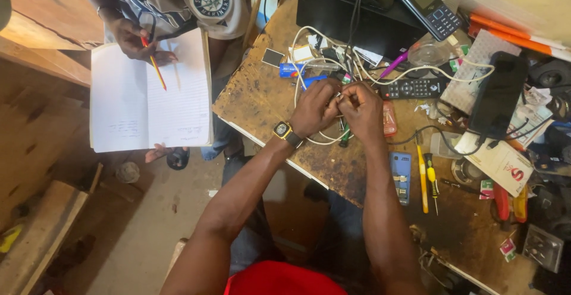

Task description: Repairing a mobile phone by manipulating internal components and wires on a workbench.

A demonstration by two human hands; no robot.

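White cable point(309, 76) pinched between left hand point(313, 107) and right hand point(361, 109), fingertips meeting

Bare counter point(256, 96) is seen left of the left hand point(315, 109), out to the near edge; passage is open there. A second bare patch lies in front of the wrists, toward the blue phone casing point(400, 176). Both hands are ringed by white cable point(309, 51) loops behind and beneath. Right of the right hand point(361, 109), the way is blocked by a black remote control point(413, 88), yellow screwdrivers point(427, 179) and a black power bank point(498, 93). The far side is closed by a black box point(357, 21). An open notebook point(148, 93), held by another person, overhangs the gap beside the counter.
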